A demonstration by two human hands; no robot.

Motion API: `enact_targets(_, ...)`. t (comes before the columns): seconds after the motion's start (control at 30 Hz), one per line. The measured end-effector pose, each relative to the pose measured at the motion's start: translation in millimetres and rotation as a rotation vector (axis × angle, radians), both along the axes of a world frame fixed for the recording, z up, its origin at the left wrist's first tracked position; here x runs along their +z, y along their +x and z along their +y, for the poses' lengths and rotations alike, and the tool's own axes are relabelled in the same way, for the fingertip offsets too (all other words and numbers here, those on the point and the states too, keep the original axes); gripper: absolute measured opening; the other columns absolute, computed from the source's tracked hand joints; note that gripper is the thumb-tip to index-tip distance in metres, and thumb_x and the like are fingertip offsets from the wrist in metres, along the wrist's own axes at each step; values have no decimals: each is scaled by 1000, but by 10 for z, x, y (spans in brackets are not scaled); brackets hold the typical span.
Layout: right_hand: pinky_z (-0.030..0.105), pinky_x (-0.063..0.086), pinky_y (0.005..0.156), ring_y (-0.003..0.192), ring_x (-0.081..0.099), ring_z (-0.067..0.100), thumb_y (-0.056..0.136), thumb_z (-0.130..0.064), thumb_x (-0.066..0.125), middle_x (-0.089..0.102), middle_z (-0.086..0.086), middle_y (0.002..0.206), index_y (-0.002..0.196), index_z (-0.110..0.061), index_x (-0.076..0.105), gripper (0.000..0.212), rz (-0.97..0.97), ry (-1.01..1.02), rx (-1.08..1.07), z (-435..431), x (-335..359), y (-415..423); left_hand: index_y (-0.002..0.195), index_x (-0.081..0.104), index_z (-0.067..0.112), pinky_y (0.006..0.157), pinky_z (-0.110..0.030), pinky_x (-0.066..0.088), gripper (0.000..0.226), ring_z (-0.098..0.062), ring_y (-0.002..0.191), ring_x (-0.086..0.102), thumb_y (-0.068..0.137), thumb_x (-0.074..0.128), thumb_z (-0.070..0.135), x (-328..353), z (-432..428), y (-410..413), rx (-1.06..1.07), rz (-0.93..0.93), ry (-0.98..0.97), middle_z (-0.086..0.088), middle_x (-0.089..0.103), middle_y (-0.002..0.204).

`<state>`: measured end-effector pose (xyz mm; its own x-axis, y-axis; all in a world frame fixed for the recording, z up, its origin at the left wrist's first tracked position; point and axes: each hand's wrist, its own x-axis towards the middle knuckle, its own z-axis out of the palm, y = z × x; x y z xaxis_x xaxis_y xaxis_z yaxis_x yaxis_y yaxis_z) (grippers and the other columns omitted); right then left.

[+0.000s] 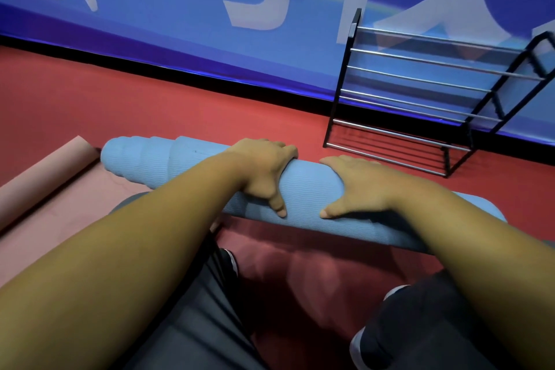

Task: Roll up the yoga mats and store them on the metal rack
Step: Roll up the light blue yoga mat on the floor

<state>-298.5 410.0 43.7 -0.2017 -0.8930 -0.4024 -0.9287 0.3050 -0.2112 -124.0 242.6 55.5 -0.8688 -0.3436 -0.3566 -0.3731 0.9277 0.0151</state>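
A blue yoga mat [156, 162], fully rolled into a long cylinder, lies across the red floor in front of my knees; its left end telescopes out unevenly. My left hand [264, 171] grips the roll near its middle, fingers curled over the far side and thumb on the near side. Close to its right, my right hand [357, 186] holds the roll the same way. A pink yoga mat [45, 198] lies partly unrolled on the floor at the left, one end still curled. The black metal rack [420, 105] with chrome bars stands empty at the right, against the wall.
A blue wall [210, 48] with large white lettering and a black base strip runs behind the mats. Red floor [180, 111] stretches between the roll and the wall. My knees in dark trousers and my shoes fill the bottom of the view.
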Motion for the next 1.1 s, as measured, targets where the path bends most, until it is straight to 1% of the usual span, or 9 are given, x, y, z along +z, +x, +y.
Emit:
enact_targets(0.1,51,33,121,144,44,32,54,-98,65,36,1,163,169,-26,11,145,198,-66,50,63,-50,124,122,51,43,87,-42,55,99,-19,101,63,39,86,85,46,-111,11,67,7,88,16,64,112)
enact_targets(0.23,65,18,127,155,29,36,51,-95,75,20,7,172,171,-19,-2,162,424,-198,60,172,-155,365,120,56,44,90,-41,57,96,-15,98,65,38,93,77,103,-227,35,179,40,235,19,66,106)
enact_targets(0.33,69,24,122,150,36,39,50,-86,84,29,8,169,172,-18,7,159,478,-292,30,177,-206,399,119,60,41,94,-41,58,91,-11,99,66,41,98,70,112,-269,30,221,61,339,18,69,108)
enact_targets(0.5,53,41,103,124,49,30,52,-84,80,43,-2,148,161,-18,27,138,490,-279,4,96,-145,322,124,61,41,98,-42,57,89,-11,103,67,48,98,68,90,-244,-9,231,35,395,18,69,112)
enact_targets(0.7,52,45,100,126,49,31,47,-86,84,48,-6,143,149,-28,40,125,327,-172,-45,0,-32,236,141,54,36,103,-45,54,94,-21,114,65,62,87,77,72,-170,-49,155,0,316,10,67,128)
enact_targets(0.8,51,51,98,124,55,29,38,-87,83,54,-10,137,142,-34,49,122,168,-129,-115,-61,62,155,140,49,32,104,-49,50,113,-27,121,61,50,73,95,45,-75,-62,46,-1,44,4,62,134)
enact_targets(0.93,43,58,88,95,66,15,33,-83,87,67,-16,104,106,-36,66,89,-44,-82,-144,-138,143,-69,147,38,27,107,-53,45,134,-30,122,58,38,77,95,-6,63,-57,-99,38,-229,-1,57,137)
enact_targets(1.03,39,59,87,93,69,6,37,-74,95,73,-21,102,105,-41,71,80,-183,-39,-177,-108,176,-174,142,42,22,106,-53,44,126,-33,113,62,42,77,92,-57,124,-70,-142,90,-327,-4,61,129)
enact_targets(1.1,38,60,88,94,70,4,40,-69,98,73,-22,104,108,-43,71,77,-227,-4,-159,-93,174,-175,133,46,23,99,-50,48,115,-32,107,62,44,77,90,-91,152,-68,-118,105,-293,-3,62,123)
